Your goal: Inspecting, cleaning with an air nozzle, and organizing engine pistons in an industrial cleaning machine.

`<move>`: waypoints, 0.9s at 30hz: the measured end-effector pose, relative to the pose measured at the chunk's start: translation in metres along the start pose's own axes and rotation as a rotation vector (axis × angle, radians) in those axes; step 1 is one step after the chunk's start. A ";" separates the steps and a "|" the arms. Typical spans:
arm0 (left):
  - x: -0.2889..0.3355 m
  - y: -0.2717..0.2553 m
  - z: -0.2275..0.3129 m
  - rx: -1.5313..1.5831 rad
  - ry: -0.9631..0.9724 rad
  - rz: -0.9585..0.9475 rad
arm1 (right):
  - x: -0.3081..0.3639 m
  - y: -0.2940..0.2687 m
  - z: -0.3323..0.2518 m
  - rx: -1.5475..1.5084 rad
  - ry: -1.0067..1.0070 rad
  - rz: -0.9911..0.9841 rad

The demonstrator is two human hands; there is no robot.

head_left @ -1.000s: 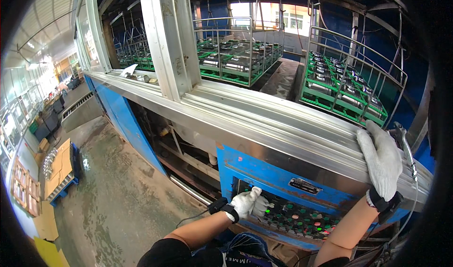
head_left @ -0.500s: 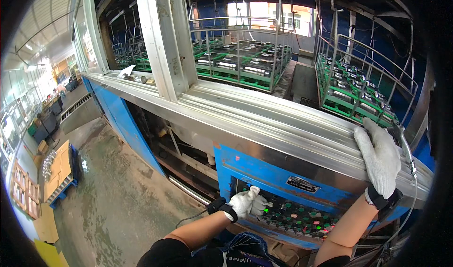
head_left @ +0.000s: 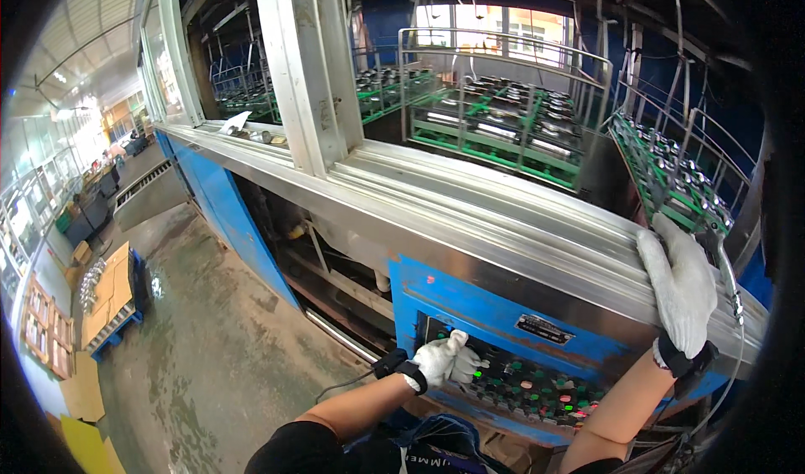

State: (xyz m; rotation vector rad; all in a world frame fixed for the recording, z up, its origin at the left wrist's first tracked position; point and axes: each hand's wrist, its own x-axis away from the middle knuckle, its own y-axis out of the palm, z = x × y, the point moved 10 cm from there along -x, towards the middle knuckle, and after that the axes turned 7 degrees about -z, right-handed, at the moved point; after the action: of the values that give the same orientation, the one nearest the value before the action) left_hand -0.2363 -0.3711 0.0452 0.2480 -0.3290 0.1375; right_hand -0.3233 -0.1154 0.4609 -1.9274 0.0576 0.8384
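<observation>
My left hand (head_left: 443,362), in a pale glove, is at the left end of a control panel (head_left: 537,388) with several buttons and small lit lamps. Thumb and fingers are apart over the panel, and the hand hides the control beneath it. My right hand (head_left: 681,294), also gloved, lies with stretched fingers on the metal window sill (head_left: 503,210). Just beside it is a metal rod with a cable (head_left: 731,277). Behind the sill, a railed green rack (head_left: 503,130) carries rows of shiny metal parts. Another loaded green rack (head_left: 675,181) stands farther right.
A pale window post (head_left: 310,72) rises from the sill. Below, the blue cabinet has an open bay (head_left: 335,264) with pipes. To the left, a blue pallet with cardboard (head_left: 113,298) stands on the wet floor (head_left: 201,340), near a wooden pallet (head_left: 46,327).
The green racks behind the sill have shifted to the right, and more of the rack at the left shows. My view has moved slightly. Both hands keep their places.
</observation>
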 end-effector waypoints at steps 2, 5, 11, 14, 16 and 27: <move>0.022 0.031 0.053 -1.406 0.525 0.155 | 0.001 -0.001 0.002 0.031 0.028 -0.007; -0.017 -0.003 -0.008 -0.861 0.280 -0.090 | 0.001 -0.004 -0.006 -0.002 0.026 -0.021; -0.009 0.000 0.003 -0.592 0.193 -0.046 | 0.000 -0.002 -0.001 0.023 -0.024 0.024; 0.013 0.024 0.040 -1.331 0.594 0.134 | -0.001 -0.002 -0.001 -0.005 -0.013 0.019; -0.005 0.009 -0.003 0.267 0.061 -0.067 | -0.001 -0.001 0.001 0.013 -0.005 0.022; 0.015 0.020 0.018 0.165 0.039 0.023 | 0.000 -0.003 0.002 0.035 -0.022 0.034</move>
State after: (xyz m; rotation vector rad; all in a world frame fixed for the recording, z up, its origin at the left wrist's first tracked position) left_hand -0.2308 -0.3554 0.0711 0.4041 -0.2824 0.1920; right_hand -0.3228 -0.1125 0.4624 -1.8886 0.0917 0.8752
